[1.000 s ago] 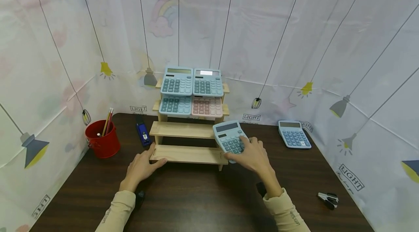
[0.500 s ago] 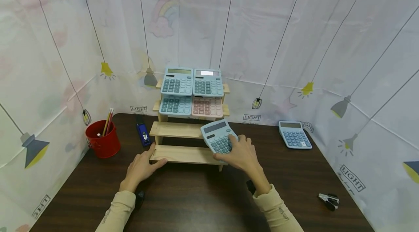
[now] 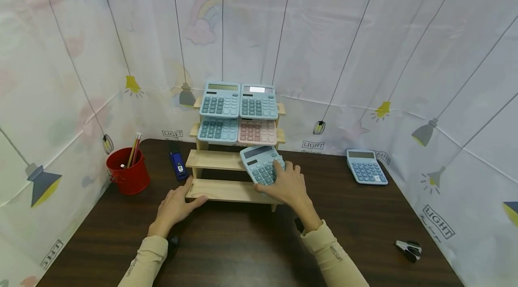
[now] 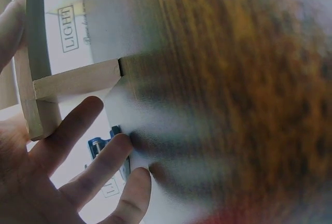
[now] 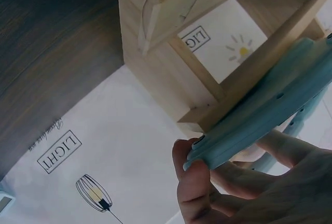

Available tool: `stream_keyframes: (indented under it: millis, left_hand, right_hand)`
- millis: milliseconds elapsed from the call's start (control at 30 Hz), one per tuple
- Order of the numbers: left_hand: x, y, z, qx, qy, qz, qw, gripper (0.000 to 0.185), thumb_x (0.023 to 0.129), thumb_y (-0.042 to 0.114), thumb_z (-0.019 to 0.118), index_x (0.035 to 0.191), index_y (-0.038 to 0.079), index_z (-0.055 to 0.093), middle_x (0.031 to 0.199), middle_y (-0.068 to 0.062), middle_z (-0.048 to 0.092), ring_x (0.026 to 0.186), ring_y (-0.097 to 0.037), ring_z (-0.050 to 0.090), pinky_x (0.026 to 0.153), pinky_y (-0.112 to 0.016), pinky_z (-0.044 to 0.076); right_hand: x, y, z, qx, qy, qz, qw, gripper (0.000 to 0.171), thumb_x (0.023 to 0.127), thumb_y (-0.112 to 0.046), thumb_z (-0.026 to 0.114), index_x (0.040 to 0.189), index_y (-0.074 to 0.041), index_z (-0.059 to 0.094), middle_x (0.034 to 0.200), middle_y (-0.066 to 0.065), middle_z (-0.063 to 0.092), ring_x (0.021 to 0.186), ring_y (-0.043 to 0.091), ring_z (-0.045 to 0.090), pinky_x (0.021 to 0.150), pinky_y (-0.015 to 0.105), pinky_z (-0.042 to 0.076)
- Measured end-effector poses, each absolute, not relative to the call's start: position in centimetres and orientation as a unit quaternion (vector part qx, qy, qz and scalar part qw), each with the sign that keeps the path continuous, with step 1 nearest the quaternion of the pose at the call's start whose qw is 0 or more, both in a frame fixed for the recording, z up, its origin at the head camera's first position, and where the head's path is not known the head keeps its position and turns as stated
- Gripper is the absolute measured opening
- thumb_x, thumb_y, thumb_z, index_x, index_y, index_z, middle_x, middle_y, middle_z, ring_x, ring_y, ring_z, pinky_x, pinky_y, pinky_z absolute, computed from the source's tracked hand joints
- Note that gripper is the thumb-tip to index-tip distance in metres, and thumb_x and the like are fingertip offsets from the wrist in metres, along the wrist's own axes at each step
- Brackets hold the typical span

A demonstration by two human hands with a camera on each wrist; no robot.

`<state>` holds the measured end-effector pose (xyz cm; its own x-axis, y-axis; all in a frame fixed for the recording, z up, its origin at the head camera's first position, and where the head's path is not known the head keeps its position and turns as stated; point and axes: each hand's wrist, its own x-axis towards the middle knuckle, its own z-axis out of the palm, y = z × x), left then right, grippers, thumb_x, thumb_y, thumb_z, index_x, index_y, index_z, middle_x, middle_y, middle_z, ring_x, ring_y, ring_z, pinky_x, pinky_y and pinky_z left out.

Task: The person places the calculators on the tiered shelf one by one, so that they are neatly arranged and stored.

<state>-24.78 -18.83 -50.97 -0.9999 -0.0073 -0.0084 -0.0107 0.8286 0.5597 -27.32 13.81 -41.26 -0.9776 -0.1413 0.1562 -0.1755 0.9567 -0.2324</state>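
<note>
The right hand grips a pale blue calculator by its lower end, fingers curled under the plastic shell and thumb on top, holding it tilted over the right part of the stepped wooden rack, level with the third step down. The left hand lies with relaxed fingers against the rack's lowest step at its left end, holding nothing.

The rack is light, bare planed wood on a dark wood-grain tabletop, so a nudge could slide it back. The calculator's smooth casing, held at one end only, could pivot or, as far as the blurred right wrist view shows, catch on the step's edge and knock the pink calculator above.
</note>
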Motion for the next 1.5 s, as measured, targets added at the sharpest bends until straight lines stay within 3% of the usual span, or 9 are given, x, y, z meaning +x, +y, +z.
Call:
stream_keyframes:
  millis: [333,567,700,1133,1500]
  left_hand:
    - [-24.7,-18.8,-50.9,-0.012,0.957,0.291,0.011,0.108,0.083,0.083,0.05,0.163,0.018,0.018,0.154,-0.025,0.044,0.134,-0.05,0.046,0.099,-0.073,0.04]
    - [-24.8,-18.8,-51.0,-0.013,0.956,0.292,0.014,0.108,0.083,0.083,0.051,0.163,0.019,0.017,0.154,-0.025,0.044,0.134,-0.05,0.046,0.1,-0.073,0.04]
    - [-24.7,-18.8,-50.8,-0.009,0.957,0.289,0.009,0.106,0.084,0.081,0.052,0.163,0.018,0.018,0.153,-0.025,0.046,0.132,-0.05,0.047,0.098,-0.072,0.042]
    - [-24.5,-18.8,-50.9,-0.004,0.959,0.285,-0.002,0.107,0.083,0.083,0.05,0.162,0.017,0.021,0.15,-0.025,0.049,0.126,-0.048,0.052,0.09,-0.067,0.048]
    - [-24.7,-18.7,-51.1,-0.01,0.959,0.283,0.002,0.107,0.083,0.084,0.049,0.162,0.017,0.021,0.151,-0.024,0.048,0.13,-0.047,0.051,0.094,-0.068,0.046]
  right_hand:
    - [-28.0,12.4,-41.7,0.05,-0.986,0.14,0.07,0.111,0.073,-0.087,0.058,0.157,-0.018,0.037,0.156,0.027,0.035,0.128,0.051,0.047,0.1,0.062,0.045]
    - [-28.0,11.9,-41.6,0.05,-0.988,0.14,0.045,0.112,0.075,-0.089,0.053,0.159,-0.018,0.031,0.16,0.028,0.03,0.129,0.051,0.051,0.098,0.061,0.048]
    - [-28.0,11.8,-41.8,0.065,-0.984,0.164,0.037,0.111,0.076,-0.085,0.057,0.16,-0.017,0.029,0.159,0.029,0.03,0.124,0.049,0.057,0.093,0.058,0.053]
    - [-27.6,10.5,-42.7,0.095,-0.965,0.243,0.028,0.104,0.083,-0.069,0.067,0.16,-0.01,0.027,0.162,0.029,0.022,0.13,0.054,0.051,0.101,0.06,0.049]
    - [-28.2,8.2,-43.1,0.126,-0.957,0.258,0.033,0.092,0.09,-0.059,0.067,0.159,-0.01,0.031,0.163,0.03,0.02,0.134,0.053,0.048,0.101,0.064,0.048]
